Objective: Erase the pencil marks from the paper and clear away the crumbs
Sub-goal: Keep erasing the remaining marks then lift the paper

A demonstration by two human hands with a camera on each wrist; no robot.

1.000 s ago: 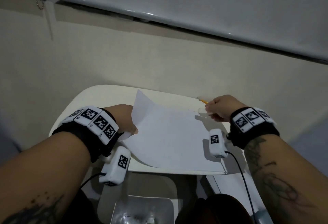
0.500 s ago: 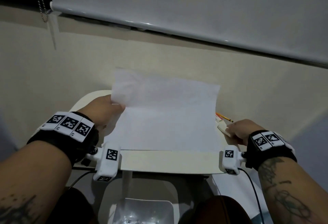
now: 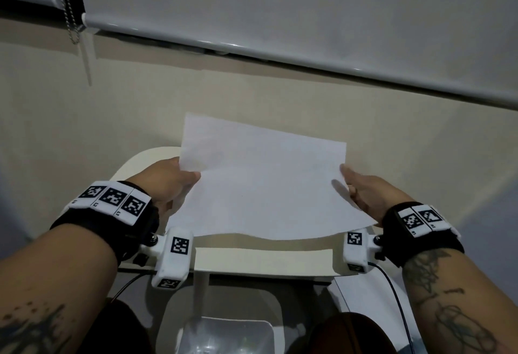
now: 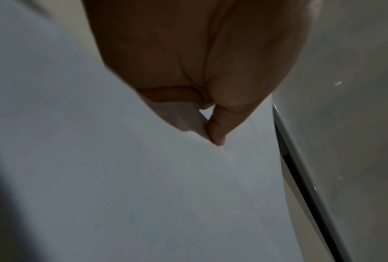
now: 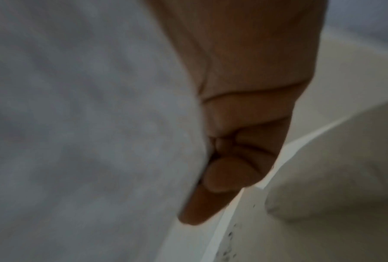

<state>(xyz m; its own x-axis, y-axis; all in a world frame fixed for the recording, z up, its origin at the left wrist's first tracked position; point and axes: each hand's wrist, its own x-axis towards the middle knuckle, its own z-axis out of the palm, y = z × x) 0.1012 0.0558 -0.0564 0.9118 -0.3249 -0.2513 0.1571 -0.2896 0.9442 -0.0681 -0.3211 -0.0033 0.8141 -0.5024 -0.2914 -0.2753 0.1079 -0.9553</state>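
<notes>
Fingers (image 4: 215, 131) of the left hand (image 3: 168, 182) pinch the paper (image 3: 263, 185) at its left edge, while the right hand (image 3: 367, 193) pinches the opposite edge, thumb on top. Both grips hold the sheet lifted clear of the small white table (image 3: 263, 261) and tilted, probably so eraser crumbs can slide off. Dark specks (image 5: 230, 235) lie on the tabletop near the right fingertips. No pencil marks show on the sheet.

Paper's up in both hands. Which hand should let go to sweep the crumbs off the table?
Right, probably. The crumbs lie on the table close by the right hand; the left hand pinches the paper and could likely hold it alone.
</notes>
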